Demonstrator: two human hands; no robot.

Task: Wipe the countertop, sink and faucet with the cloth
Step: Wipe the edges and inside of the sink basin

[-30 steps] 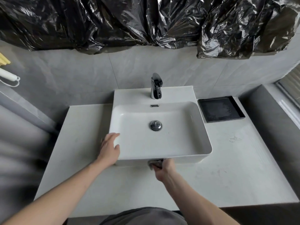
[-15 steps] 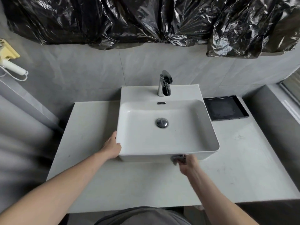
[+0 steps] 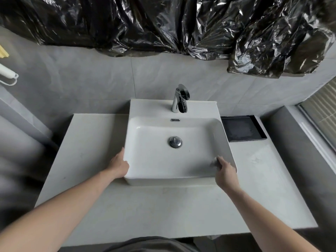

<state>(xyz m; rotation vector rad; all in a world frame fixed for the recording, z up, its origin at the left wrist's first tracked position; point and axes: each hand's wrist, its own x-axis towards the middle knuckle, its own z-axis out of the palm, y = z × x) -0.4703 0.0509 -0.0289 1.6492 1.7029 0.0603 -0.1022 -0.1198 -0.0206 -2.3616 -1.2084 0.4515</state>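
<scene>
Cloth [image 3: 214,163] sat bunched under the right hand [image 3: 225,172], whose grip held it on the sink [image 3: 154,160] at the near right corner. Tap [image 3: 180,99] lay far back. Left hand [image 3: 119,165] rested flat against the left rim

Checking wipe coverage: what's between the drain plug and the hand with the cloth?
Head view: only bare white basin floor between the drain plug and the right hand, which holds the cloth at the sink corner.
</scene>
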